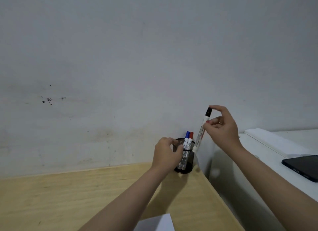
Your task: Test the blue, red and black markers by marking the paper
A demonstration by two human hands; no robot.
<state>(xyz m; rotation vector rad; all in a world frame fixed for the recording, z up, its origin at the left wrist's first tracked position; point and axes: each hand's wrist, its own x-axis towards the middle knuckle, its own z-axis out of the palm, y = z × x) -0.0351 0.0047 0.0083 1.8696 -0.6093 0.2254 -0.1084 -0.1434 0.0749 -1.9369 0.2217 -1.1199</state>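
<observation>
The black marker point(202, 130) hangs nearly upright just above the mesh cup point(186, 161), the right hand point(222, 129) fingers pinching its barrel and cap. Lift it straight clear while the left hand point(166, 155), fingers curled around the cup, steadies it; blue marker point(186, 139) and red marker point(190, 139) stay inside, paper point(158, 224) waits on the worktop point(68, 199).

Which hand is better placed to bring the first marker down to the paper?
The right hand: it already holds the black marker, capped, lifted above the holder. The left hand grips the holder and holds no marker. The paper lies near the bottom edge.
</observation>
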